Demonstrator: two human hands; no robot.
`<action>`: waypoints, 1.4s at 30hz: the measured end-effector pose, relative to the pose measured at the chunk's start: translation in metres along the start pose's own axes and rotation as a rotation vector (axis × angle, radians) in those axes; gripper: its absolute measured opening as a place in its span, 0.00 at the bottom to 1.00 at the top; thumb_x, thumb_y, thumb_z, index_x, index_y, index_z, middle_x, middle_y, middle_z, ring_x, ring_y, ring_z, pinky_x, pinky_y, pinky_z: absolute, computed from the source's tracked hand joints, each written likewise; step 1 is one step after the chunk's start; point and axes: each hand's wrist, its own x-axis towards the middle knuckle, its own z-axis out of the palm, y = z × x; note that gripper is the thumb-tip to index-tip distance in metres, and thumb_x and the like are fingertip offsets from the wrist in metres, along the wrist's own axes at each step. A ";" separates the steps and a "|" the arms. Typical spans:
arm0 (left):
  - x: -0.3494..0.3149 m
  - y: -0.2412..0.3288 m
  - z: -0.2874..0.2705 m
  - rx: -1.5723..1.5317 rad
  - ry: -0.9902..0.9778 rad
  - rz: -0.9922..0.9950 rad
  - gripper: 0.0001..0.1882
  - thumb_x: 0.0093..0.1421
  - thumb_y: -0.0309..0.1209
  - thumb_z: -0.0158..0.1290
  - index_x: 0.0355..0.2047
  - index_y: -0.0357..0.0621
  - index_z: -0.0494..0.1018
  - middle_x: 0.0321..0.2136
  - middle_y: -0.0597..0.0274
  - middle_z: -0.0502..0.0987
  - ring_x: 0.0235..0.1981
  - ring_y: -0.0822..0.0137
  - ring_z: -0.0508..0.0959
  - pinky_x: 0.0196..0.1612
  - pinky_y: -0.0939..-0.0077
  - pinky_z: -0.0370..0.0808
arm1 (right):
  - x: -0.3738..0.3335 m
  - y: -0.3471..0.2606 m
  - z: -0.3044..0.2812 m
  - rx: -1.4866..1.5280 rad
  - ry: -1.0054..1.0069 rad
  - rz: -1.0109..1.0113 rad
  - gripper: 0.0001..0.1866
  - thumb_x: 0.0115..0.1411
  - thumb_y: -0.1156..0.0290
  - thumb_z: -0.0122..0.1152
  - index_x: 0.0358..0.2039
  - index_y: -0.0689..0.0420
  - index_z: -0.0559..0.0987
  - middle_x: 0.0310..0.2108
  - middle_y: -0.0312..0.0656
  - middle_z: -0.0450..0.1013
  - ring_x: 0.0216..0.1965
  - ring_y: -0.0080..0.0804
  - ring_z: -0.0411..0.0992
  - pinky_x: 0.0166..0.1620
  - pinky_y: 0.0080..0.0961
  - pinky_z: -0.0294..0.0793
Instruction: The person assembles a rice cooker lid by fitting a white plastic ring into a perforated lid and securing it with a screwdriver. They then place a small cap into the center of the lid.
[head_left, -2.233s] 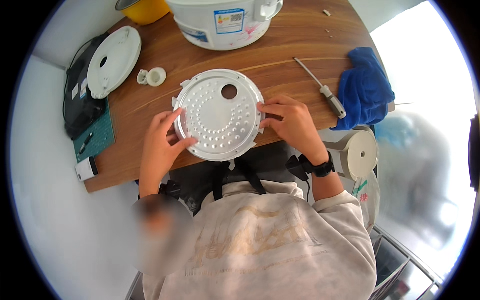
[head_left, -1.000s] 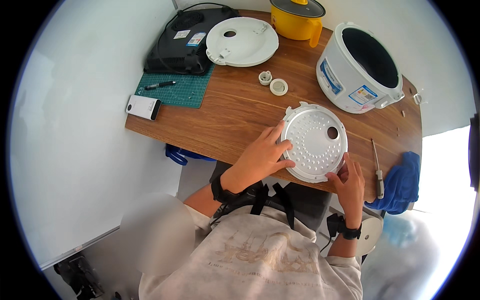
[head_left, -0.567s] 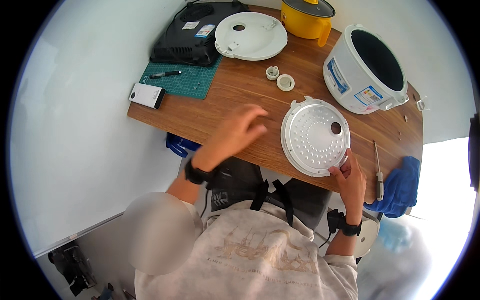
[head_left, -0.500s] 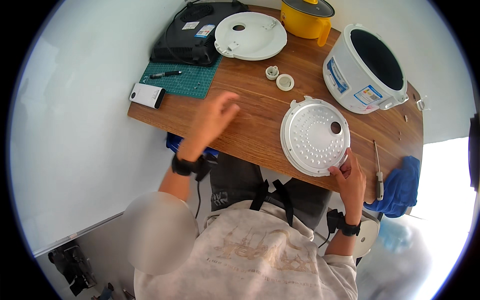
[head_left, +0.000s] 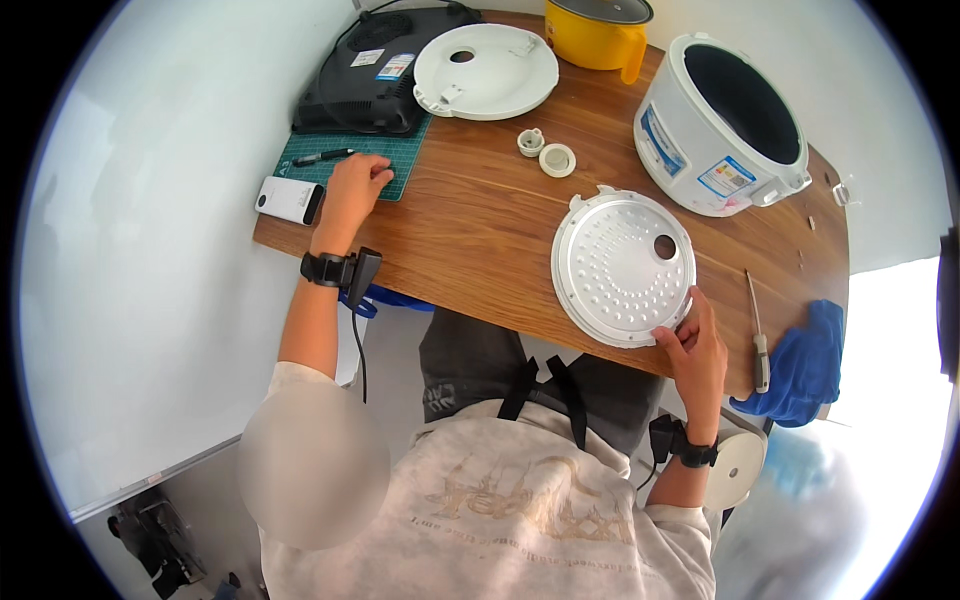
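A round, pale metal inner lid plate [head_left: 615, 265] with rows of raised bumps and one round hole lies near the table's front edge. My right hand [head_left: 697, 350] grips its lower right rim between thumb and fingers. Over on the left, my left hand [head_left: 355, 190] is at the green cutting mat [head_left: 408, 160], its fingers curled downward and closed together. Whatever they pinch, if anything, is too small to make out. Close by that hand are a black pen [head_left: 322, 158] and a white power bank [head_left: 289, 199].
A white rice cooker body [head_left: 660, 125] stands at the back right; a screwdriver [head_left: 760, 360] and a blue cloth [head_left: 808, 365] lie on the right. Farther back are a white lid cover [head_left: 490, 95], small white caps [head_left: 557, 160], a yellow pot [head_left: 598, 40] and a black appliance [head_left: 365, 95].
My left hand has moved left from above the bare wood to the cutting mat, and its fingers have come down there. My right hand keeps hold of the lid plate.
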 end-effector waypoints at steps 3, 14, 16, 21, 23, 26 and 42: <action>0.004 0.003 0.001 -0.025 0.003 -0.004 0.09 0.62 0.28 0.63 0.40 0.37 0.84 0.37 0.48 0.85 0.39 0.50 0.85 0.43 0.62 0.81 | 0.000 0.002 -0.001 -0.003 0.002 -0.011 0.41 0.52 0.61 0.80 0.66 0.50 0.73 0.25 0.35 0.70 0.27 0.32 0.69 0.35 0.31 0.72; 0.000 0.030 -0.010 -0.012 0.061 0.129 0.06 0.61 0.24 0.60 0.38 0.39 0.77 0.33 0.54 0.82 0.37 0.57 0.83 0.42 0.67 0.80 | 0.001 0.003 0.002 -0.047 0.020 -0.034 0.42 0.51 0.56 0.80 0.65 0.51 0.73 0.25 0.35 0.70 0.27 0.34 0.69 0.33 0.33 0.73; -0.009 0.064 -0.019 -0.117 0.024 0.158 0.08 0.61 0.23 0.60 0.40 0.39 0.74 0.35 0.56 0.81 0.37 0.61 0.82 0.42 0.69 0.79 | 0.001 0.004 0.003 -0.051 0.017 -0.025 0.42 0.51 0.56 0.80 0.65 0.50 0.73 0.25 0.34 0.69 0.27 0.34 0.69 0.33 0.33 0.73; -0.042 0.143 -0.042 -0.350 0.000 0.304 0.15 0.59 0.20 0.62 0.43 0.42 0.70 0.36 0.63 0.79 0.38 0.65 0.81 0.43 0.72 0.78 | 0.001 0.002 0.000 -0.047 0.004 -0.004 0.41 0.51 0.57 0.81 0.65 0.50 0.73 0.24 0.34 0.69 0.27 0.33 0.69 0.34 0.33 0.73; -0.051 0.160 -0.046 -0.339 0.042 0.399 0.16 0.57 0.19 0.62 0.43 0.45 0.70 0.36 0.64 0.78 0.38 0.62 0.81 0.41 0.69 0.79 | 0.001 0.002 0.000 -0.039 -0.005 0.004 0.41 0.51 0.57 0.81 0.65 0.50 0.73 0.25 0.33 0.69 0.27 0.33 0.69 0.34 0.33 0.72; -0.056 0.173 -0.050 -0.317 0.073 0.516 0.18 0.55 0.18 0.63 0.43 0.47 0.71 0.35 0.66 0.78 0.37 0.60 0.81 0.38 0.68 0.80 | 0.001 0.002 0.000 -0.029 -0.010 0.008 0.41 0.52 0.58 0.81 0.65 0.50 0.73 0.25 0.34 0.68 0.27 0.33 0.69 0.34 0.33 0.72; -0.080 0.194 -0.024 -0.425 -0.139 0.581 0.13 0.58 0.18 0.62 0.42 0.45 0.81 0.35 0.65 0.78 0.35 0.63 0.79 0.34 0.70 0.77 | 0.000 0.002 0.000 -0.002 0.006 -0.016 0.41 0.53 0.56 0.80 0.65 0.49 0.72 0.25 0.34 0.69 0.27 0.33 0.69 0.34 0.33 0.72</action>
